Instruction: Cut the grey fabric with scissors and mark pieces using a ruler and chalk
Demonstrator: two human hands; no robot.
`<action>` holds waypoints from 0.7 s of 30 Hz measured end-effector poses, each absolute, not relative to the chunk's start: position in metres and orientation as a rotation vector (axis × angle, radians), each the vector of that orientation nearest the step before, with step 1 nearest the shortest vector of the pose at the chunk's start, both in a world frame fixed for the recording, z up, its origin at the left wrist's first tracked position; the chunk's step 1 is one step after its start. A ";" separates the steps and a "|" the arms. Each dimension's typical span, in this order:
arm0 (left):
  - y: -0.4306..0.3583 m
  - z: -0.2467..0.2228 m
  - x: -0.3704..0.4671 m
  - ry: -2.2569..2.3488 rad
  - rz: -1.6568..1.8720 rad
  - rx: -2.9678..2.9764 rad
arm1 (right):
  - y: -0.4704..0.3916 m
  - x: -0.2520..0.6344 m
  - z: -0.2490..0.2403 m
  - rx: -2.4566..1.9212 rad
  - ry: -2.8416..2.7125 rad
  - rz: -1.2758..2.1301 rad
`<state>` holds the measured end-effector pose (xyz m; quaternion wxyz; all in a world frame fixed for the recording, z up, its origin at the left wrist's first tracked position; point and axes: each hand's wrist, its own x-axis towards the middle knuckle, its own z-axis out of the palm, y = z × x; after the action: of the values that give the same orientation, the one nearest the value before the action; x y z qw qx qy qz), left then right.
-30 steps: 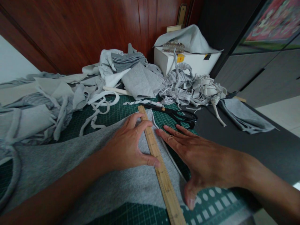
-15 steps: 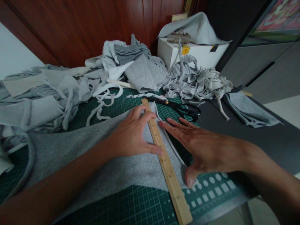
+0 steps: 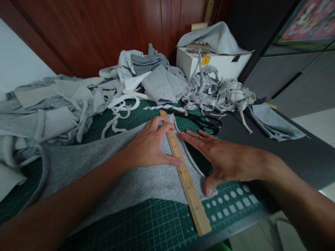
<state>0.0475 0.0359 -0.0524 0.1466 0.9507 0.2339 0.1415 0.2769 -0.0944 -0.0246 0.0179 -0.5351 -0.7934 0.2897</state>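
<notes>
A wooden ruler (image 3: 192,191) lies slantwise across a piece of grey fabric (image 3: 146,181) near its right end. My left hand (image 3: 154,144) rests on the ruler with thumb and fingers spread wide, the fingertips on its upper part and the thumb farther down. To the right of the ruler, my right hand (image 3: 222,158) is spread out, with fingertips and thumb at the fabric's curled edge. Just beyond the fingers lies a pair of black scissors (image 3: 201,120), flat on the green cutting mat (image 3: 125,223).
Heaps of grey cloth (image 3: 60,115) cover the left and back. White fabric strips (image 3: 121,108) lie before them. A white box (image 3: 217,66) stands at the back beside tangled fabric strips (image 3: 230,94). Folded grey cloth (image 3: 274,120) lies at right, near the table's edge.
The camera view has shifted slightly. Both hands keep their places on the ruler and the fabric edge; nothing has been picked up or let go.
</notes>
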 end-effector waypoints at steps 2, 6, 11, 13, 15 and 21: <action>0.038 -0.052 0.048 0.678 0.408 2.730 | -0.094 0.277 -0.023 -1.675 -2.430 0.927; 0.041 -0.052 0.050 0.664 0.421 2.729 | -0.094 0.278 -0.022 -1.681 -2.404 0.931; 0.042 -0.052 0.048 0.641 0.421 2.746 | -0.094 0.279 -0.022 -1.654 -2.403 0.948; 0.042 -0.052 0.048 0.639 0.405 2.751 | -0.093 0.280 -0.020 -1.632 -2.415 0.953; 0.043 -0.052 0.047 0.639 0.399 2.749 | -0.092 0.282 -0.018 -1.618 -2.428 0.956; 0.043 -0.049 0.048 0.616 0.400 2.719 | -0.093 0.284 -0.017 -1.578 -2.418 0.945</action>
<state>0.0483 0.0430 -0.0490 0.1617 0.9527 0.2157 0.1403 0.2838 -0.0926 -0.0172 0.0518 -0.5188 -0.7947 0.3108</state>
